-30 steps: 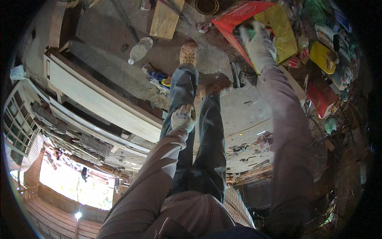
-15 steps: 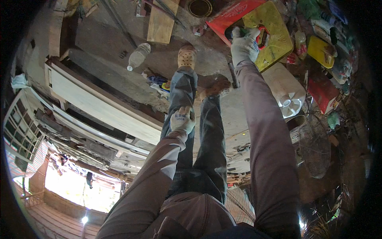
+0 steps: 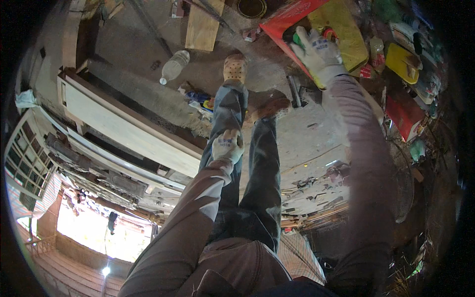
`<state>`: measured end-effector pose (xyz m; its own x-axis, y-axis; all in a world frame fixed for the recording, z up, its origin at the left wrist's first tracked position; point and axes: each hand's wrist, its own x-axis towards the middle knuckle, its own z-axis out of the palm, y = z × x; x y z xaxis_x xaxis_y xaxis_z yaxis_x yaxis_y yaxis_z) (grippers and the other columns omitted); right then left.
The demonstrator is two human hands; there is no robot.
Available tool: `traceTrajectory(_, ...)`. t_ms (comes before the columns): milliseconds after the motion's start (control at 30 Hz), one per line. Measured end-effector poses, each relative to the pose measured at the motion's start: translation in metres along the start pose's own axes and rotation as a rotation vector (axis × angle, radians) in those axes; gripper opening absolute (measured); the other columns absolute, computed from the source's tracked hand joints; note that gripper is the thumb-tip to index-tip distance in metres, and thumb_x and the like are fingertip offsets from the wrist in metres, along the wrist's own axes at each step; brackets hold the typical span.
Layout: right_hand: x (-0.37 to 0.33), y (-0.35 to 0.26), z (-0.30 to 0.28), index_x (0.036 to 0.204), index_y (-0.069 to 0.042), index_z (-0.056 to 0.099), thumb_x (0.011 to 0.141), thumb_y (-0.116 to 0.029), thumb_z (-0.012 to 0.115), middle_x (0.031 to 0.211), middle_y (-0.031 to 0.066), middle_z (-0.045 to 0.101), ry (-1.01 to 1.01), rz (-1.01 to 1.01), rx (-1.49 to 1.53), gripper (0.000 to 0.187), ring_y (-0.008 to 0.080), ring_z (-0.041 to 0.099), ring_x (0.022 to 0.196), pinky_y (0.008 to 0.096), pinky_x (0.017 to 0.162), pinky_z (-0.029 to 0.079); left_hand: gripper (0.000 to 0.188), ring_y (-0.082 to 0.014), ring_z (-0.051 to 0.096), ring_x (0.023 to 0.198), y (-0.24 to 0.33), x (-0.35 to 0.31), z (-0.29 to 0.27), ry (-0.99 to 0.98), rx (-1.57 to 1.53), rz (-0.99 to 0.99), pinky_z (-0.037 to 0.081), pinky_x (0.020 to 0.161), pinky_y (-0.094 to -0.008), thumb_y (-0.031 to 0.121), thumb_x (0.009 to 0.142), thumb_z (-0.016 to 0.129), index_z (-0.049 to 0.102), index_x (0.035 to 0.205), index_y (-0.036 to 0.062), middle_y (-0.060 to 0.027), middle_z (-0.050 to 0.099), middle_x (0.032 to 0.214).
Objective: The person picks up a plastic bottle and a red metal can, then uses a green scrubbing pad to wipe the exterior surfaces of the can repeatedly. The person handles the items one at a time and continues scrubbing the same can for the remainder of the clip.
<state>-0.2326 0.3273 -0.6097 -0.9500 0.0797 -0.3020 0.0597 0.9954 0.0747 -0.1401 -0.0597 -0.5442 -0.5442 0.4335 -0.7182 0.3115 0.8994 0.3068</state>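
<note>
My right hand (image 3: 320, 53), in a white knitted glove, is over the top of a red and yellow square can (image 3: 354, 39). Its fingers are spread above a dark opening in the can. A small green item (image 3: 298, 39) shows beside the fingertips, at that opening; its kind is unclear. Next to the hand is the can's red ring-shaped handle (image 3: 330, 33). My left hand (image 3: 227, 147), gloved alike, rests on my left leg with its fingers curled in, and nothing shows in it.
A clear plastic bottle (image 3: 175, 66) lies on the floor left of my foot. A long pale board (image 3: 123, 121) runs along the left. Beyond my feet lies a wooden plank (image 3: 204, 27). To the right are a yellow container (image 3: 402, 63) and a red box (image 3: 404, 115) among mixed scrap.
My right hand has turned and shifted slightly right over the can, and its fingers have spread. A green item now shows at the opening. My left hand stays on my leg.
</note>
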Motion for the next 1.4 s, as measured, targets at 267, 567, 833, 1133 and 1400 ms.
traceTrajectory(267, -0.01, -0.01, 0.021, 0.139, -0.019, 0.04, 0.088, -0.054, 0.062, 0.121, 0.023, 0.061, -0.212, 0.399, 0.705, 0.066, 0.0434, 0.06, 0.107, 0.0469, 0.092, 0.048, 0.017, -0.0321, 0.065, 0.076, -0.006, -0.003, 0.004, -0.031, 0.027, -0.022, 0.052, 0.066, -0.0453, 0.022, 0.077, 0.066, 0.058, 0.091, 0.0139, -0.0096, 0.063, 0.085)
traceTrajectory(567, -0.014, -0.03, 0.038, 0.141, -0.013, 0.041, 0.091, -0.041, 0.065, 0.129, 0.0229, 0.057, -0.084, 0.604, 0.769, 0.062, 0.0402, 0.059, 0.114, 0.0454, 0.094, 0.046, 0.018, -0.0322, 0.065, 0.077, -0.008, -0.003, 0.006, -0.042, 0.041, 0.003, 0.052, 0.066, -0.0458, 0.023, 0.079, 0.063, 0.06, 0.093, 0.0136, -0.0097, 0.063, 0.086)
traceTrajectory(833, -0.005, 0.015, 0.014, 0.126, -0.014, 0.055, 0.084, -0.051, 0.063, 0.121, 0.0186, 0.063, -0.123, 0.979, 0.497, 0.056, 0.0382, 0.062, 0.111, 0.0478, 0.093, 0.049, 0.017, -0.0327, 0.065, 0.076, -0.006, 0.0, 0.0, -0.074, 0.077, 0.002, 0.053, 0.066, -0.0462, 0.023, 0.078, 0.065, 0.06, 0.09, 0.0133, -0.0102, 0.063, 0.086)
traceTrajectory(1133, 0.008, 0.042, 0.026, 0.119, -0.009, 0.062, 0.081, -0.044, 0.068, 0.109, 0.0144, 0.07, -0.276, 1.057, 0.581, 0.052, 0.0354, 0.066, 0.104, 0.0456, 0.089, 0.052, 0.015, -0.0332, 0.066, 0.073, -0.008, 0.002, -0.005, -0.004, 0.149, 0.101, 0.053, 0.065, -0.0462, 0.02, 0.077, 0.064, 0.058, 0.089, 0.013, -0.0113, 0.063, 0.082)
traceTrajectory(1400, -0.035, 0.002, 0.068, 0.112, -0.006, 0.069, 0.092, -0.053, 0.055, 0.106, 0.018, 0.07, 0.116, 1.113, 1.148, 0.053, 0.0349, 0.066, 0.1, 0.0426, 0.088, 0.049, 0.017, -0.0336, 0.065, 0.073, -0.01, -0.006, 0.006, -0.025, 0.195, 0.097, 0.053, 0.065, -0.0462, 0.022, 0.077, 0.065, 0.06, 0.09, 0.0134, -0.0108, 0.063, 0.083)
